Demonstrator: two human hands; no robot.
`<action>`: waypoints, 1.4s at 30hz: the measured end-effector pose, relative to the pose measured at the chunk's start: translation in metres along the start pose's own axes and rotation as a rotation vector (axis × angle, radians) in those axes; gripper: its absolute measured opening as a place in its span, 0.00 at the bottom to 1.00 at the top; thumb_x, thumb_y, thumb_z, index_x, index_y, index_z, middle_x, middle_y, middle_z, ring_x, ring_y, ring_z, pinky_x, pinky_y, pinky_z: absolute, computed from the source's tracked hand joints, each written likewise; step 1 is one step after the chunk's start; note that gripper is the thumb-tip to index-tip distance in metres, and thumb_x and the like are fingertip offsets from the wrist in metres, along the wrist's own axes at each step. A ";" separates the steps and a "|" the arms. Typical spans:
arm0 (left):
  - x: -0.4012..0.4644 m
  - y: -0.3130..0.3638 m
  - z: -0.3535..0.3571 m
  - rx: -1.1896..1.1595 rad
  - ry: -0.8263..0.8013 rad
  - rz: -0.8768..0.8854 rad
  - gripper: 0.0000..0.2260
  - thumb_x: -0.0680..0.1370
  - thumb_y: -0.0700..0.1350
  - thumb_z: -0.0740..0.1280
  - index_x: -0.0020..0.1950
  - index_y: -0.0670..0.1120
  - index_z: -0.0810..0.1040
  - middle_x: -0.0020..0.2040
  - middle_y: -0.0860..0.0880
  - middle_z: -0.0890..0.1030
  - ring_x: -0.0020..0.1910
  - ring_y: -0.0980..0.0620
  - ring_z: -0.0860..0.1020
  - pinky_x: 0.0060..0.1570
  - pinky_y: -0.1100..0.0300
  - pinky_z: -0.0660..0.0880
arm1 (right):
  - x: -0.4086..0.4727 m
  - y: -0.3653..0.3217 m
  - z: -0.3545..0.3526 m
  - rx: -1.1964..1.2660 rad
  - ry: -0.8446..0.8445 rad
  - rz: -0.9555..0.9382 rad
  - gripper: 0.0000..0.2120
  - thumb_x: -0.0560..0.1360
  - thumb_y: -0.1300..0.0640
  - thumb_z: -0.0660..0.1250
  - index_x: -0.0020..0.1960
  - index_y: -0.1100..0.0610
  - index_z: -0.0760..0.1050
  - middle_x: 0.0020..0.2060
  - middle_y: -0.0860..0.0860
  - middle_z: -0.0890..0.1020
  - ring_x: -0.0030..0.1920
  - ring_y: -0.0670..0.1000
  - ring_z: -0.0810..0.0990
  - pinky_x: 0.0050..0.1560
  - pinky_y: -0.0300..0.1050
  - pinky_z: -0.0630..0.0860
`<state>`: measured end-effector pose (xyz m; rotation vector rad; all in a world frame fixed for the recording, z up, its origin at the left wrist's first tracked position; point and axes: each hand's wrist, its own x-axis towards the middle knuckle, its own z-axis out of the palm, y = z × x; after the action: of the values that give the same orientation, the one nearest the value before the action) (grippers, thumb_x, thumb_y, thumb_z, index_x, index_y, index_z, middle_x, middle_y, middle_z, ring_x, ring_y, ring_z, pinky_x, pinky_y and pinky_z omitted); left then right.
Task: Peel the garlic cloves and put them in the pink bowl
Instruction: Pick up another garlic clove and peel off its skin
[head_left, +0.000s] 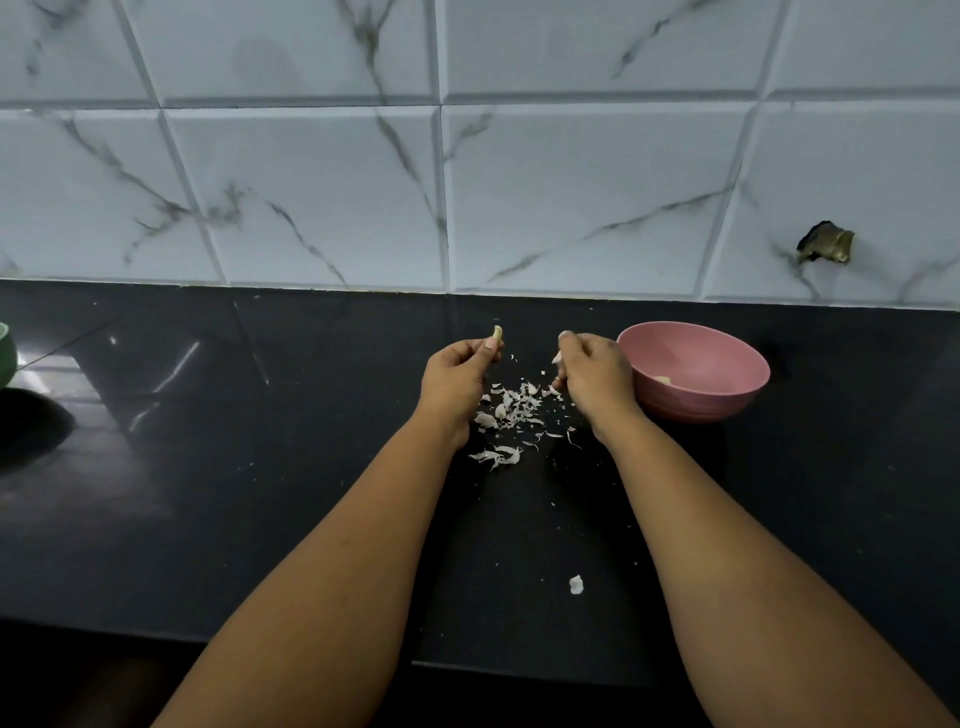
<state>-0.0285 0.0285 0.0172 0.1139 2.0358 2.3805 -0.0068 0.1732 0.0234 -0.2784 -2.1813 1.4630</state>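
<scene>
1. Now the left hand (457, 371) pinches a small pale garlic clove (497, 332).
2. The right hand (592, 376) grips a white skin scrap (557, 357).
3. Just beside it, the round pink plastic bowl (727, 358) stands near the black glossy tabletop's (260, 493) back edge, with loose white peels (511, 410) between the hands.

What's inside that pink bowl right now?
In the pink bowl, one small pale piece, likely a peeled garlic clove, lies near its left inner wall. The right hand and the near rim cover part of the inside, so more could be hidden.
</scene>
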 end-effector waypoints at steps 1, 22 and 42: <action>0.000 -0.001 0.001 0.017 -0.006 0.002 0.05 0.80 0.44 0.67 0.48 0.45 0.81 0.38 0.55 0.79 0.27 0.63 0.68 0.30 0.71 0.67 | -0.001 0.002 -0.001 -0.142 -0.019 -0.044 0.18 0.77 0.55 0.60 0.31 0.57 0.75 0.26 0.51 0.78 0.31 0.50 0.77 0.38 0.44 0.70; -0.002 -0.008 0.004 0.456 -0.049 0.282 0.06 0.78 0.44 0.70 0.41 0.52 0.81 0.37 0.53 0.82 0.35 0.57 0.77 0.39 0.60 0.75 | -0.008 0.005 0.009 0.268 -0.133 -0.033 0.03 0.73 0.61 0.73 0.41 0.56 0.81 0.36 0.53 0.84 0.34 0.44 0.80 0.40 0.38 0.77; -0.005 -0.007 0.001 0.725 -0.018 0.265 0.16 0.75 0.45 0.67 0.29 0.42 0.71 0.26 0.47 0.70 0.27 0.53 0.67 0.34 0.59 0.69 | -0.005 0.004 0.004 0.634 -0.249 0.186 0.08 0.77 0.67 0.65 0.55 0.61 0.79 0.39 0.53 0.82 0.37 0.43 0.80 0.40 0.33 0.77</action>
<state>-0.0239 0.0306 0.0099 0.4224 2.9116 1.5939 -0.0045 0.1693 0.0170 -0.0776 -1.7703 2.3031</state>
